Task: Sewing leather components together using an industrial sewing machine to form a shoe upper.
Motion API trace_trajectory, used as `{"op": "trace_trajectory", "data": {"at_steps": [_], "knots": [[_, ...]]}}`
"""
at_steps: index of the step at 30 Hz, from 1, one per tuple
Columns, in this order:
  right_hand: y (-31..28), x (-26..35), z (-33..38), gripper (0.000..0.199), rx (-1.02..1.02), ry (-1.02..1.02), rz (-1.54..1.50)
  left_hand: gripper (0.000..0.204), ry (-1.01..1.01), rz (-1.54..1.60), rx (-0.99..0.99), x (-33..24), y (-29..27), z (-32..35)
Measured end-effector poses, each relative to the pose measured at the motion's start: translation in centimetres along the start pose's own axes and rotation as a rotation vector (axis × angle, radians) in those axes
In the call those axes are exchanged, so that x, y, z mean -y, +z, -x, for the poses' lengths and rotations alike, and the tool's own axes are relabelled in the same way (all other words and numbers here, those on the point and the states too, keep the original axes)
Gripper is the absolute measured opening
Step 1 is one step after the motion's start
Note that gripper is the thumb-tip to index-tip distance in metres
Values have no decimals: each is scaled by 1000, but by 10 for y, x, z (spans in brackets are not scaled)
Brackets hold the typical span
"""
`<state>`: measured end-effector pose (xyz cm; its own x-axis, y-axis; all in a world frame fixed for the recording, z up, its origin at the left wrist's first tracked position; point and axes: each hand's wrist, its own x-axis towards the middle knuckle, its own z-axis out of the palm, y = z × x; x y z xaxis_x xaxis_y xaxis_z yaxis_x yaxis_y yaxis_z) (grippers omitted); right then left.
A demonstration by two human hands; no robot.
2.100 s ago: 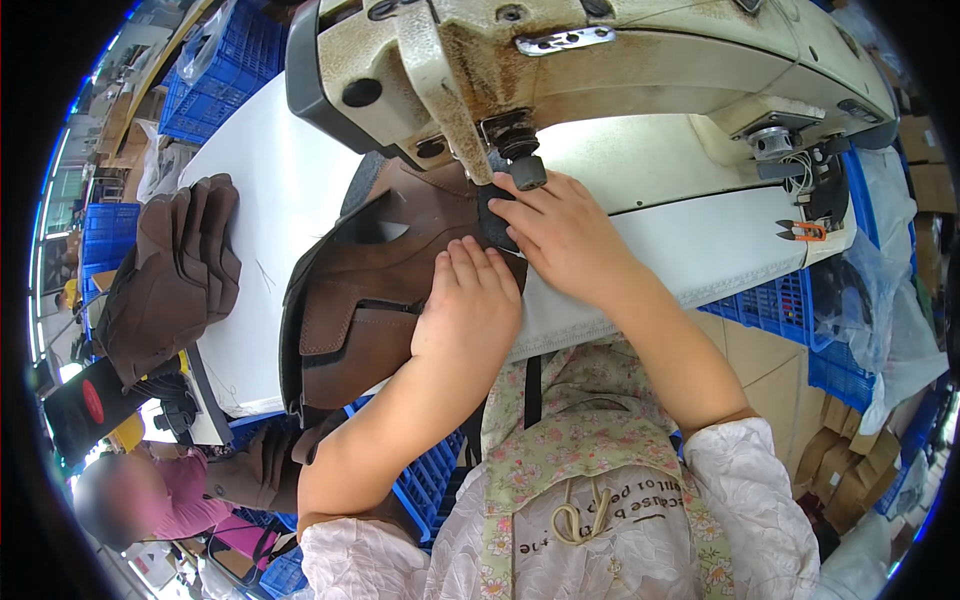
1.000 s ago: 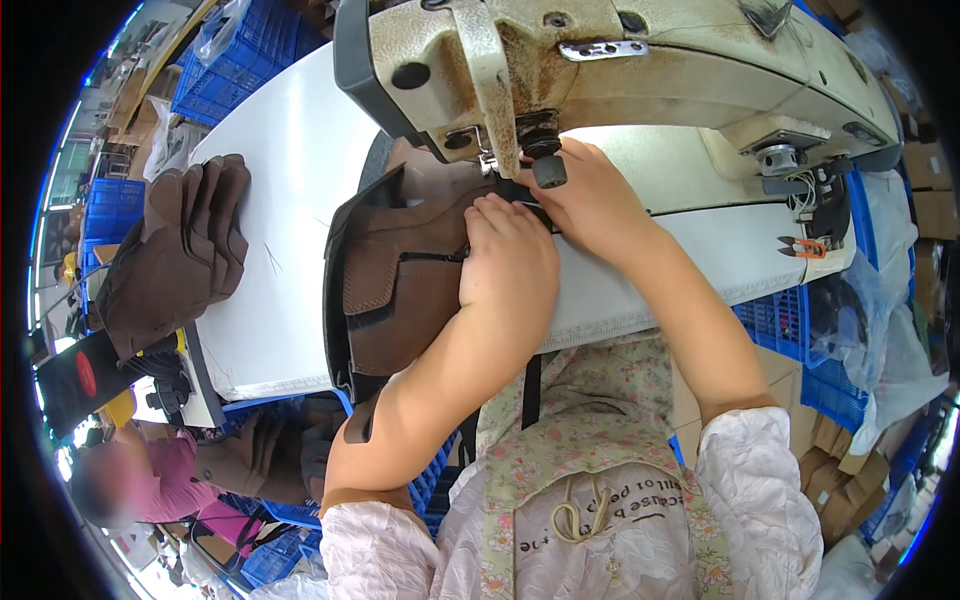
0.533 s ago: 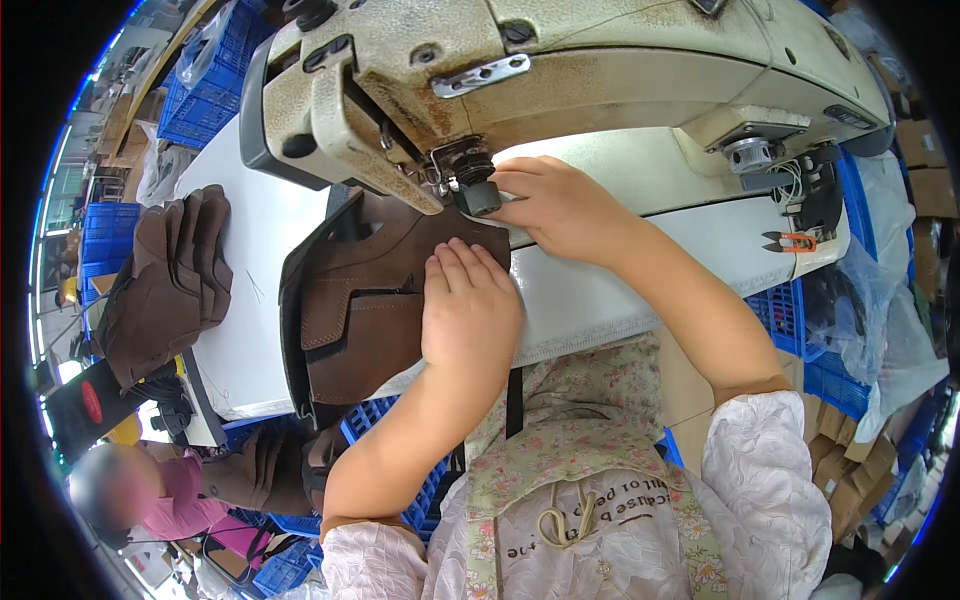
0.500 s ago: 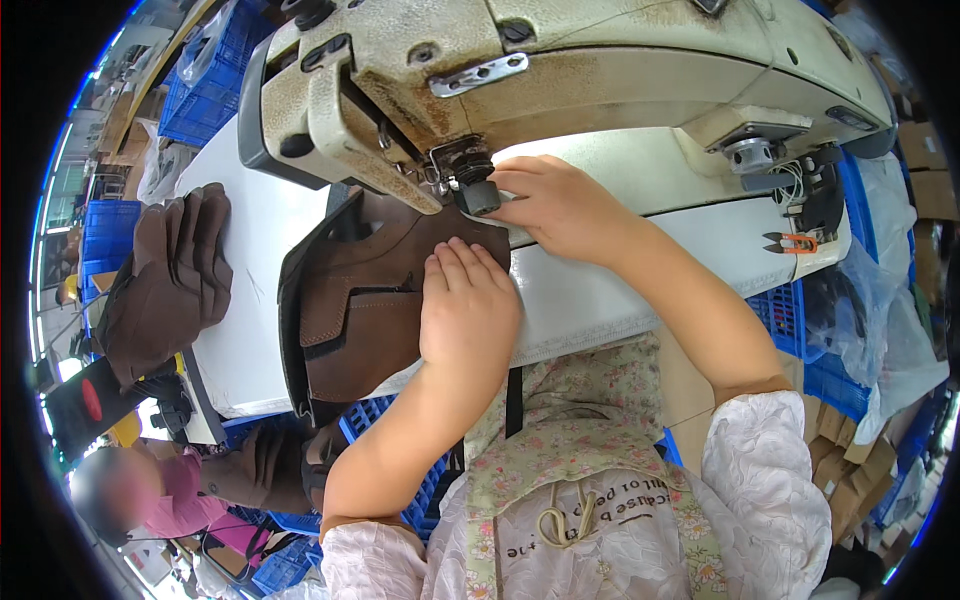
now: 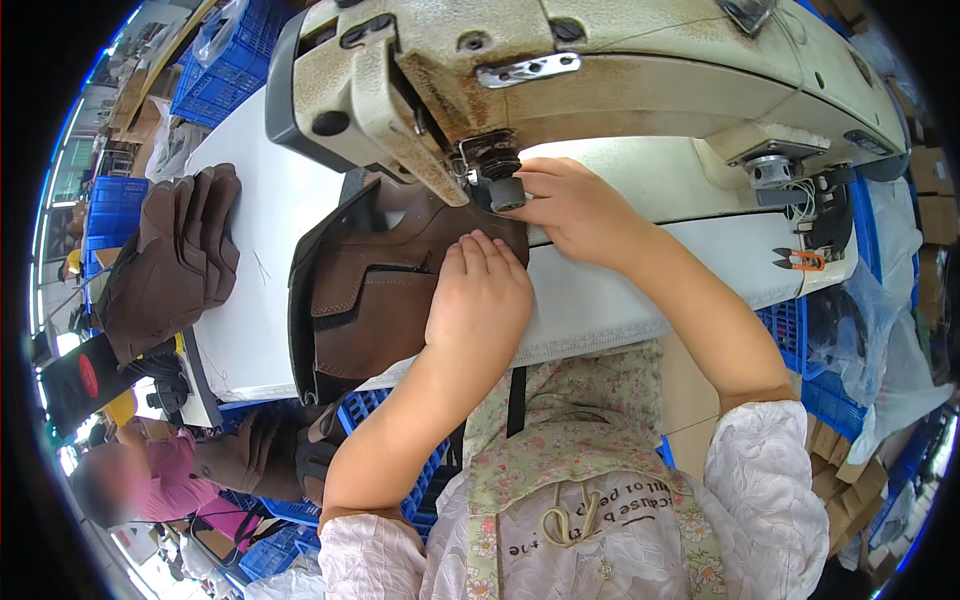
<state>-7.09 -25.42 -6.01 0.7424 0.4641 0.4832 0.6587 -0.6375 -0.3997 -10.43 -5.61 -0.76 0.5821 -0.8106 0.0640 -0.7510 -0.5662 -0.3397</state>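
Note:
A brown leather shoe upper (image 5: 375, 290) lies on the white sewing table (image 5: 250, 300) under the head of a worn cream sewing machine (image 5: 600, 70). My left hand (image 5: 480, 300) presses flat on the upper's right part, fingers pointing to the needle. My right hand (image 5: 570, 210) pinches the upper's edge just right of the presser foot (image 5: 500, 185), partly hiding the seam there.
A stack of brown leather pieces (image 5: 175, 260) sits at the table's left end. Orange thread snips (image 5: 798, 260) lie at the right. Blue plastic crates (image 5: 225, 60) stand behind and below the table. Another person in pink (image 5: 150, 480) sits at lower left.
The view has shifted a little between frames. Both hands have stayed on the brown upper beside the presser foot, and the upper has turned slightly under the needle.

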Motion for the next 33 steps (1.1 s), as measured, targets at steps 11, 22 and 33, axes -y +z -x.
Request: {"op": "trace_trajectory", "data": {"at_steps": [11, 22, 33], "knots": [[-1, -3, -6, 33, 30, 3, 2, 36, -32, 2, -12, 0, 5, -3], [-3, -6, -16, 30, 110, 107, 4, 29, 17, 4, -36, 14, 7, -11], [6, -5, -18, 44, -1, 120, -55, 14, 21, -17, -104, 29, 14, -13]]}}
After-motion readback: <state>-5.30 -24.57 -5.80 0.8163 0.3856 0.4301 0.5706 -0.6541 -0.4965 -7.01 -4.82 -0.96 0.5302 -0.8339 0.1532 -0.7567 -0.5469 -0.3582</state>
